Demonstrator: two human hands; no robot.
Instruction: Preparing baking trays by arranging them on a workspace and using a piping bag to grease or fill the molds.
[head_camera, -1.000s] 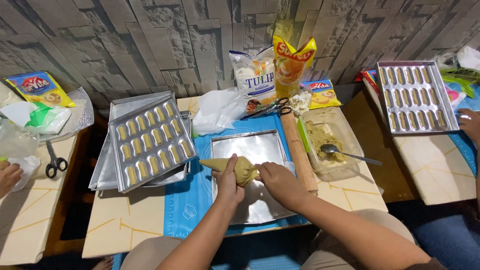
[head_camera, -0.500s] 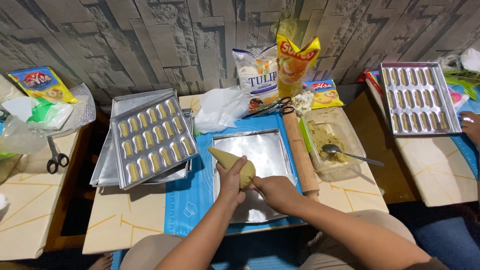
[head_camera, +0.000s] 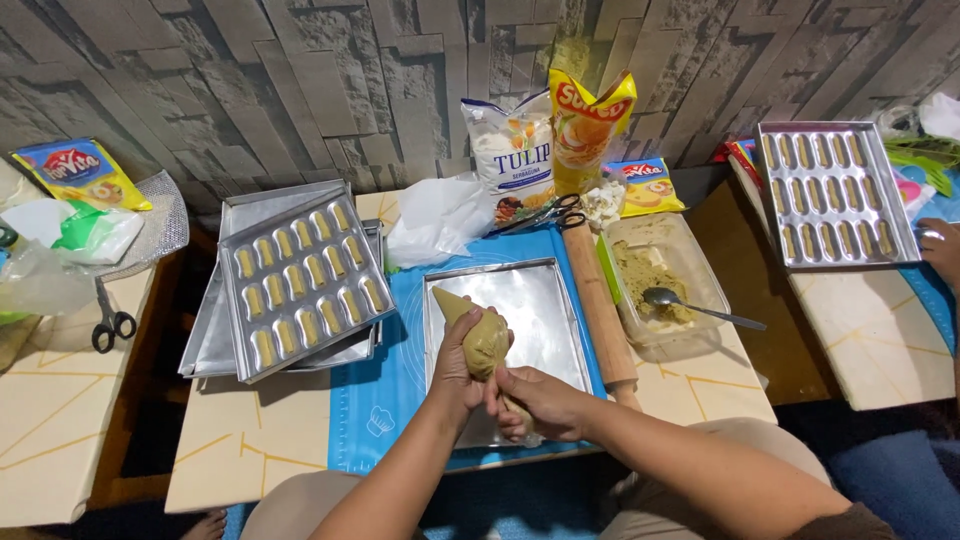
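Observation:
Both my hands hold a piping bag (head_camera: 480, 333) full of tan dough above a bare metal baking tray (head_camera: 545, 310) on a blue mat (head_camera: 375, 390). My left hand (head_camera: 456, 368) wraps the bag's bulging middle, its pointed tip aimed up and left. My right hand (head_camera: 535, 402) grips the twisted tail end just below. To the left, a moulded tray (head_camera: 303, 283) filled with oblong dough pieces rests tilted on a stack of flat trays.
A wooden rolling pin (head_camera: 598, 305) lies right of the tray, beside a clear tub (head_camera: 665, 275) of dough with a spoon (head_camera: 700, 307). Flour and snack bags (head_camera: 545, 140), scissors (head_camera: 545, 215) stand behind. Another person's hand (head_camera: 940, 250) touches a second moulded tray (head_camera: 832, 195). More scissors (head_camera: 108, 320) lie far left.
The piping bag went from lying sideways to tip up and left, and both hands drew closer to my body. A hand at the far left edge has left the view.

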